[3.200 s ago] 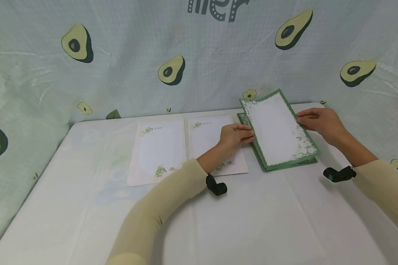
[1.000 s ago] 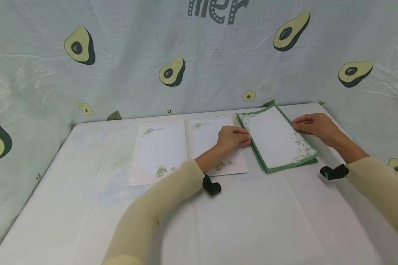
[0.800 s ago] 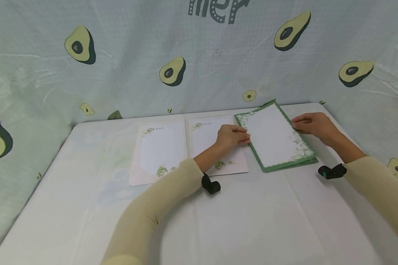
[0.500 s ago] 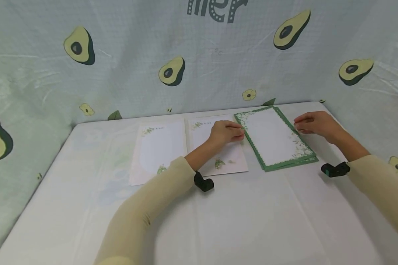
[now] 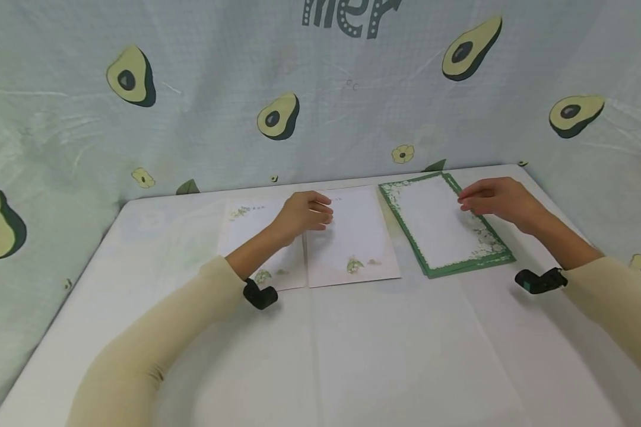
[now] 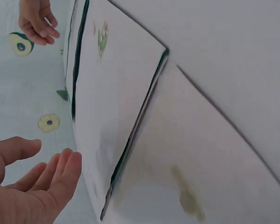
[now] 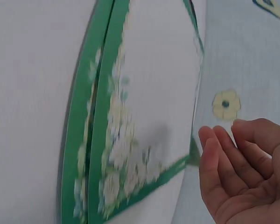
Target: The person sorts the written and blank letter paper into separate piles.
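Observation:
In the head view, green-bordered sheets of floral paper (image 5: pixel 432 225) lie in a slightly offset stack at the right. My right hand (image 5: pixel 504 204) hovers over the stack's right edge, fingers loosely bent, holding nothing. Left of the stack lie two piles of pale pinkish paper, a right pile (image 5: pixel 347 237) and a left pile (image 5: pixel 235 237). Above where they meet is my left hand (image 5: pixel 304 213), hiding part of both. The left wrist view shows that hand's thumb and fingers (image 6: pixel 60 182) apart with nothing between them. Beside the green-edged stack (image 7: pixel 154 70), the right wrist view shows an unfilled right hand (image 7: pixel 245 172).
All the paper rests on a white-covered table (image 5: pixel 384 350). Behind it hangs a pale cloth (image 5: pixel 203 118) printed with avocados and flowers. A black wrist camera (image 5: pixel 260 295) sits at the left cuff, another black wrist camera (image 5: pixel 539 280) at the right.
The raised top green-bordered sheet has come down flush onto its stack, and both hands have let go. My left hand has moved left over the pale sheets; the right has shifted slightly left.

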Demonstrator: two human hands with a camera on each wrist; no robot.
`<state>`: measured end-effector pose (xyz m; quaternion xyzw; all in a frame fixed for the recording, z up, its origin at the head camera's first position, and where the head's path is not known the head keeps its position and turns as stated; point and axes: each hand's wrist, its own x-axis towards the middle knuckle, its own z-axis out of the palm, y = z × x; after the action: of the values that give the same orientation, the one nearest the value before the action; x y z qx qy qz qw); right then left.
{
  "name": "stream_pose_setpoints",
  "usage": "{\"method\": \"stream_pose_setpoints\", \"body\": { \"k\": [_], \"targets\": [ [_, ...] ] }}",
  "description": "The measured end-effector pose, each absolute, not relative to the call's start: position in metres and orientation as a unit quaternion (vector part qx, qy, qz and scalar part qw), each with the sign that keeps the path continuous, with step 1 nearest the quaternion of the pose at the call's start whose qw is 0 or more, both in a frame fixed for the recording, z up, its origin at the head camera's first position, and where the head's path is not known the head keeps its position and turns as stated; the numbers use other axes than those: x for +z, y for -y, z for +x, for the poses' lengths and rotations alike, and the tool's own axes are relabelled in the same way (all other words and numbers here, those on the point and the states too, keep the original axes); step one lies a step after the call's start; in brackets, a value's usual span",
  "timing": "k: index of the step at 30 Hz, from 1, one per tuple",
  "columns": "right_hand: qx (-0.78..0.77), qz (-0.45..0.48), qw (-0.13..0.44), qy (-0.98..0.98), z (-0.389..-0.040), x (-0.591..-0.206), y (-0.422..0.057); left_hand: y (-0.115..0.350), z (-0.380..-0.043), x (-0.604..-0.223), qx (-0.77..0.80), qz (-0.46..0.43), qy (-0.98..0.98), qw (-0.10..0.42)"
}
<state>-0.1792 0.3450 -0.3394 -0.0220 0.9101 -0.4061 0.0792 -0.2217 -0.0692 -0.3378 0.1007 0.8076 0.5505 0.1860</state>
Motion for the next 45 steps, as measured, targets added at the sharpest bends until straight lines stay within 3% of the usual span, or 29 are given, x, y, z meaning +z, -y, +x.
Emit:
{"method": "stream_pose_setpoints", "body": {
  "k": [9,17,24,31,45],
  "targets": [
    [-0.417,-0.058,0.129,-0.898,-0.176,-0.336,-0.293,0.113,-0.218,-0.328,0.496,0.105,-0.841,0.188],
    [-0.453,-0.11,0.17,-0.868,-0.178,-0.344,-0.258,0.123,-0.215,-0.339,0.527,0.075,-0.812,0.24],
    [-0.453,-0.079,0.203,-0.864,-0.182,-0.351,-0.234,0.118,-0.217,-0.34,0.502,0.073,-0.812,0.289],
    [-0.469,-0.055,0.207,-0.857,-0.188,-0.362,-0.223,0.115,-0.228,-0.341,0.473,0.072,-0.82,0.314],
    [-0.472,-0.038,0.209,-0.856,-0.196,-0.362,-0.211,0.118,-0.229,-0.344,0.511,0.06,-0.799,0.311]
  ]
}}
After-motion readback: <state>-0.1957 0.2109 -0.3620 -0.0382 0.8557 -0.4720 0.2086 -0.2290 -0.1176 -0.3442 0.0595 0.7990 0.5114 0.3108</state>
